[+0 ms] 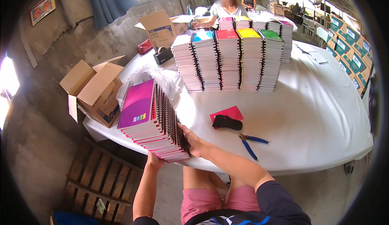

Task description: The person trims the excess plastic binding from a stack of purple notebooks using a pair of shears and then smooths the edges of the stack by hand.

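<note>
A tall stack of spiral notebooks [139,113] with purple and magenta covers leans at the table's near left edge. My left hand [155,160] grips it low at the near side, its fingers partly hidden under the stack. My right hand [192,141] presses against the spiral-bound right side, fingers curled behind it. To the right of my hands lie a black pouch-like item [227,122] on a pink card [234,112] and blue-handled pliers [250,142] with the handles spread.
Several tall notebook stacks [229,58] with coloured covers stand mid-table. Open cardboard boxes [97,89] and a clear plastic bag [162,81] are at the left. Beyond the stacks sits a person [229,8]. Stacked cartons [350,50] stand at the right; a wooden slatted pallet [101,172] is lower left.
</note>
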{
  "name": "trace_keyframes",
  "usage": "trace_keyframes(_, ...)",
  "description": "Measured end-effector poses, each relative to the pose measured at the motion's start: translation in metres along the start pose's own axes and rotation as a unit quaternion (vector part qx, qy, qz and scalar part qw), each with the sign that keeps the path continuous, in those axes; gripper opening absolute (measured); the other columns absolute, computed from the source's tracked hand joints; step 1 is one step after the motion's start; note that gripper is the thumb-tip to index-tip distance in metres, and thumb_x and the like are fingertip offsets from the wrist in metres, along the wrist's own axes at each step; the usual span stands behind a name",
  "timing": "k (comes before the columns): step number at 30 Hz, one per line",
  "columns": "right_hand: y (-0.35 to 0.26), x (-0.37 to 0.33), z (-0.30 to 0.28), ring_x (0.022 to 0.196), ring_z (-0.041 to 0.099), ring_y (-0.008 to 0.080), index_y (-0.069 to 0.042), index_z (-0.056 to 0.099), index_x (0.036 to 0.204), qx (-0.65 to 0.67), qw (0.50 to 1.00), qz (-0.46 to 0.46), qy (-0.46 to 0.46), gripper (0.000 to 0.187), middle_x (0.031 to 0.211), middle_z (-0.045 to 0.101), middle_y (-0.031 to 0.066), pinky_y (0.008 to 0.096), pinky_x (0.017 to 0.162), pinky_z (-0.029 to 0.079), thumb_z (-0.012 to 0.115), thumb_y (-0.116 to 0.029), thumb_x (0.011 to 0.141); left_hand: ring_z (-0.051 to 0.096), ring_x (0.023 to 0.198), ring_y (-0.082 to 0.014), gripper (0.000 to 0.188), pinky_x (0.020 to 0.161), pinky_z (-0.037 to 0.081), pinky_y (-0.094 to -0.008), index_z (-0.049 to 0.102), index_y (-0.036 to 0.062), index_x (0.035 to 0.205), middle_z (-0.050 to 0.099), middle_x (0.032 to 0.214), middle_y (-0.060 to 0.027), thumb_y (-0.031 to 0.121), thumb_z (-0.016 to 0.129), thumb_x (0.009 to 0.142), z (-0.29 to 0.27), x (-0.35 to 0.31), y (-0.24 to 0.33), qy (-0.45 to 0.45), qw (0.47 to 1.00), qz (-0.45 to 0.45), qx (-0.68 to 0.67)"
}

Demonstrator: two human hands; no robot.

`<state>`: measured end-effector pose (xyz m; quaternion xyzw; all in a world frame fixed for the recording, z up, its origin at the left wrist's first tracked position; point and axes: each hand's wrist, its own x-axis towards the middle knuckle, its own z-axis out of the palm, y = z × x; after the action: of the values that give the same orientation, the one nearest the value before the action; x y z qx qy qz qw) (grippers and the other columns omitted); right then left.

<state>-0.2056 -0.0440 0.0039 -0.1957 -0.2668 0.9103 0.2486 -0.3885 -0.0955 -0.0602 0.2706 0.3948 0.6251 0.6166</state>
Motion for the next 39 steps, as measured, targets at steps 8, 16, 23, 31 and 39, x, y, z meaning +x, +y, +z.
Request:
trace_keyframes(8, 0.000, 0.003, -0.013, 0.111, 0.053, 0.0202, -0.008, 0.051, 0.124, -0.017, 1.000, -0.006, -0.003, 0.058, 0.124, 0.054, 0.0102, 0.0341, 0.097, 0.040, 0.038, -0.054, 0.090, 0.050, 0.111, -0.0249, 0.052, 0.094, 0.042, -0.0408, 0.045, 0.0022, 0.124, 0.052, 0.121, -0.0109, 0.042, 0.035, 0.093, 0.012, -0.008, -0.001, -0.004, 1.000, -0.003, -0.011)
trace_keyframes(16, 0.015, -0.009, -0.036, 0.116, 0.045, 0.0158, -0.004, 0.040, 0.132, -0.037, 0.996, -0.081, 0.025, 0.049, 0.133, 0.044, 0.0092, 0.0320, 0.101, 0.034, 0.042, -0.036, 0.094, 0.041, 0.122, -0.0245, 0.055, 0.101, 0.034, -0.0407, 0.038, 0.0055, 0.132, 0.045, 0.131, -0.0097, 0.045, 0.036, 0.093, -0.001, -0.001, -0.007, -0.023, 1.000, -0.013, 0.006)
trace_keyframes(23, 0.091, -0.061, -0.032, 0.127, 0.033, 0.0342, 0.003, -0.008, 0.140, -0.712, 0.607, -0.262, 0.236, 0.116, 0.135, 0.033, 0.0256, 0.0455, 0.105, 0.025, 0.072, -0.043, 0.070, 0.018, 0.135, -0.0303, 0.118, 0.109, 0.014, -0.0452, -0.003, 0.0128, 0.144, 0.020, 0.145, -0.0196, 0.036, 0.080, 0.064, -0.053, 0.032, 0.054, -0.165, 0.926, 0.042, 0.337)
trace_keyframes(31, 0.092, -0.023, -0.024, 0.098, 0.058, 0.0264, -0.008, 0.032, 0.129, -0.744, 0.500, -0.206, 0.394, 0.098, 0.102, 0.062, 0.0105, 0.0467, 0.092, 0.034, 0.080, -0.048, 0.053, 0.041, 0.120, -0.0189, 0.089, 0.105, 0.027, -0.0318, 0.048, 0.0032, 0.123, 0.053, 0.123, -0.0078, 0.010, 0.089, 0.044, -0.032, 0.088, 0.078, -0.316, 0.794, 0.049, 0.516)
trace_keyframes(39, 0.057, -0.023, -0.030, 0.090, 0.060, 0.0236, -0.011, 0.060, 0.098, -0.754, 0.552, -0.134, 0.329, 0.064, 0.089, 0.065, 0.0097, 0.0407, 0.087, 0.031, 0.081, -0.046, 0.050, 0.057, 0.089, -0.0134, 0.068, 0.083, 0.046, -0.0289, 0.056, -0.0018, 0.109, 0.063, 0.104, -0.0061, -0.003, 0.085, 0.047, -0.055, 0.091, 0.064, -0.305, 0.869, 0.014, 0.391)
